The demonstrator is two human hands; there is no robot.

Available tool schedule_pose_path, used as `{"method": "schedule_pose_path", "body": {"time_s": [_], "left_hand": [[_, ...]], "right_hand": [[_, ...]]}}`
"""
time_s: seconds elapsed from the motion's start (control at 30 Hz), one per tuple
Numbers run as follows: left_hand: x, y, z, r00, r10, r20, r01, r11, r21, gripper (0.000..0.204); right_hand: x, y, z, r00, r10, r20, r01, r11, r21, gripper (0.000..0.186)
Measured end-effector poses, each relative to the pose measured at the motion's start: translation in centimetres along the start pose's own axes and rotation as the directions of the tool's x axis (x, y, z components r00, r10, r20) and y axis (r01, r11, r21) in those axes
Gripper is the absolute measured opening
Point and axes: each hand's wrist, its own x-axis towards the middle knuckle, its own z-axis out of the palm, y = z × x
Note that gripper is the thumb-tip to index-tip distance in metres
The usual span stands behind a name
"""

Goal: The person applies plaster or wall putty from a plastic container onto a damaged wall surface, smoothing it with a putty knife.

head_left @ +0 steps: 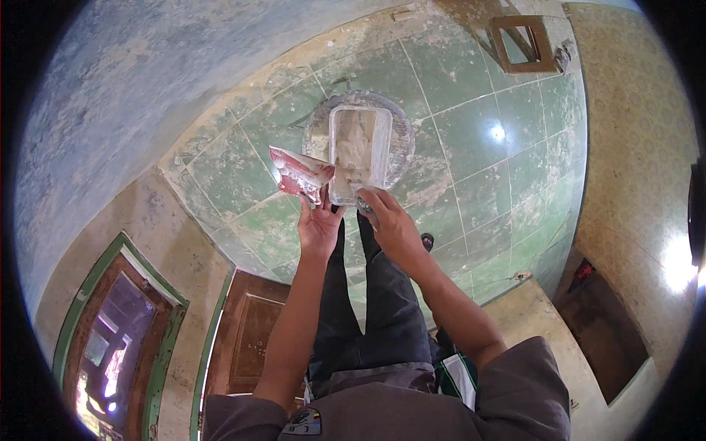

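Note:
My left hand (321,229) holds up a red flat sheet-like piece (294,170) with white smears, its fingers at the lower edge. Just right of it stands a whitish rectangular tub (385,140) with a pale, paste-like or powdery mass (356,143) inside. At the tub's near right corner, my right hand (390,220) is closed round a small greyish-green thing (363,204); most of it is hidden by the fingers, so its kind cannot be made out. The tub rests on a round, whitish-stained support (401,128).
Green floor tiles (471,132) with white stains lie around. A wooden frame-like piece (526,45) stands at the far right. On the left rise a blue-grey wall (132,95) and a green-edged window (121,331); a brown door (254,323) is near left. A yellowish wall (625,132) bounds the right.

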Motion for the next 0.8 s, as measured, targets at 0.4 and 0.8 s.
{"method": "schedule_pose_path", "body": {"time_s": [0.4,0.8], "left_hand": [[-0.2,0.4,0.8,0.999,0.01,-0.041,-0.007,0.997,0.082,0.057],[-0.7,0.2,3.0,0.997,0.025,-0.072,-0.019,0.996,0.088,0.063]], "right_hand": [[0.3,-1.9,0.4,0.994,-0.105,0.034,0.104,0.994,0.017,0.049],[6.6,2.2,-1.5,0.981,-0.105,-0.162,0.095,0.993,-0.066,0.046]]}}
